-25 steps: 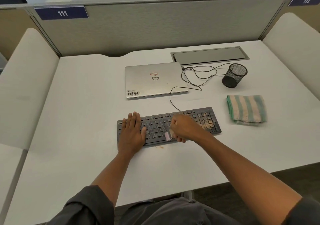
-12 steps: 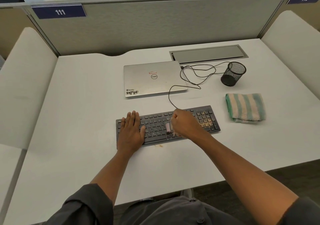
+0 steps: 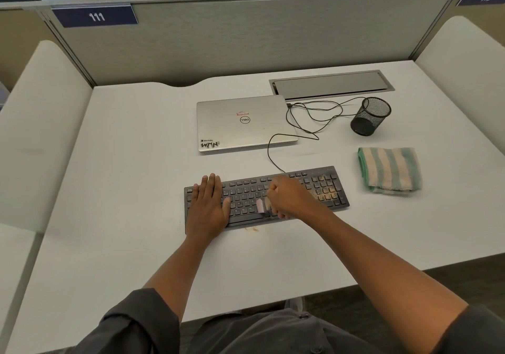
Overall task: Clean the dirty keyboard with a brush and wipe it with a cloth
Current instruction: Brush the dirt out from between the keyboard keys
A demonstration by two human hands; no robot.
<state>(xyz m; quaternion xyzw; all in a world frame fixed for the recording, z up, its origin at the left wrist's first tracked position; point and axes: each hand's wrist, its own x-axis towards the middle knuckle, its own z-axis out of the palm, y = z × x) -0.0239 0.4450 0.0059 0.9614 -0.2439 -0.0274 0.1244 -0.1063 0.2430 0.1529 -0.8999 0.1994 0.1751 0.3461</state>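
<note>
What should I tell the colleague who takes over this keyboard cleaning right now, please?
Left hand: flat on the left end of the keyboard, steadying it.
Right hand: grips the small pink brush, bristles down on the middle keys.
Striped cloth: folded on the desk to the right of the keyboard, untouched.
Done: brushing is under way; some crumbs lie on the desk by the front edge.
Left: the number pad is dusty with tan grit, so brush there, then wipe the keyboard with the cloth.
</note>
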